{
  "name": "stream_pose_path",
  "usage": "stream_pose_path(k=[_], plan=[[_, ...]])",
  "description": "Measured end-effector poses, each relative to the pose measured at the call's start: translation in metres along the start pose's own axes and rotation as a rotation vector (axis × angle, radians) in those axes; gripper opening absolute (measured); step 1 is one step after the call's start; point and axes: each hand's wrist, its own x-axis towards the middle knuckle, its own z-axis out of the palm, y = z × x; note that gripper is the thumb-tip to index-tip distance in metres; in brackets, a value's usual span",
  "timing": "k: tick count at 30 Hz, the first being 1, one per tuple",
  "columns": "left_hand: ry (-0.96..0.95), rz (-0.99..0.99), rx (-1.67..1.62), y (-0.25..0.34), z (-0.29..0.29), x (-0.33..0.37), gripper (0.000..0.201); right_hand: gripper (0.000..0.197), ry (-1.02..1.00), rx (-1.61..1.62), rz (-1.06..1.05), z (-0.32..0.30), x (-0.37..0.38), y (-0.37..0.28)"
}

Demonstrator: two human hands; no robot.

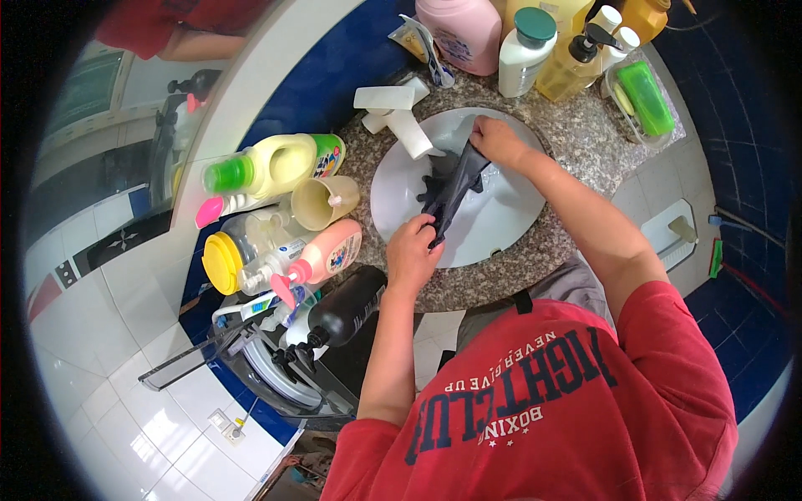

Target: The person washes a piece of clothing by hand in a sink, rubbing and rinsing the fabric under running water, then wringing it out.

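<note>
A dark, wet-looking cloth is stretched slantwise over the white oval sink. Its exact kind is hard to make out; part of it hangs bunched into the basin. My left hand grips its near end at the sink's front left, fingers closed. At the far side of the basin, my right hand pinches the other end. The white faucet reaches over the sink's back left rim, close to the cloth.
Speckled granite countertop surrounds the sink. Crowded on the left are a yellow detergent bottle, a beige cup, a pink pump bottle and a black bottle. Behind stand a white bottle and an amber pump bottle; a green soap box sits right.
</note>
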Motion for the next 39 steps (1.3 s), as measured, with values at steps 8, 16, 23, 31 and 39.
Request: stream_pose_path(k=[8, 16, 23, 31, 39], plan=[[0.14, -0.58, -0.814, -0.036, 0.035, -0.006, 0.02, 0.008, -0.031, 1.34, 0.473, -0.034, -0.013, -0.048], [0.256, -0.626, -0.771, -0.077, 0.066, 0.077, 0.027, 0.036, 0.009, 0.93, 0.426, 0.015, 0.007, -0.016], [0.105, -0.84, -0.941, -0.066, 0.08, 0.128, 0.036, 0.042, 0.289, 0.491, 0.29, 0.057, 0.012, 0.019], [-0.357, -0.678, -0.215, -0.105, 0.088, 0.128, 0.037, 0.035, 0.402, 1.028, 0.489, 0.068, 0.023, 0.011], [0.28, -0.6, -1.437, -0.051, 0.039, 0.103, 0.015, 0.029, 0.446, 0.894, 0.314, 0.086, 0.008, -0.005]])
